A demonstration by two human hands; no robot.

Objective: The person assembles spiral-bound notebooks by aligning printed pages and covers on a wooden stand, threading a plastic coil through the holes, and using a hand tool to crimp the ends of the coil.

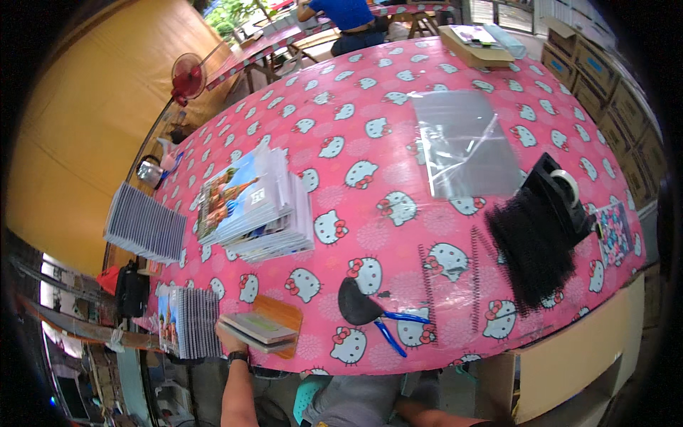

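You have: left hand [230, 339] closed on a grey-topped rectangular stack [260, 327]; left of it, white spiral-bound booklets [196, 324], apparently finished; far right, black plastic coils [530, 249], apparently unused; right hand [413, 408] low, grip unclear.

Most of the left hand [233, 342] is hidden by the grey-topped block [257, 327], so how its fingers grip cannot be told; the right hand [408, 408], low by the lap, is too unclear to read, its forearm cut off by the lower edge; the upper edge crops the co-worker [347, 13]; strands in the black coil heap [530, 249] merge; marks on the cardboard boxes [597, 78] are too small.
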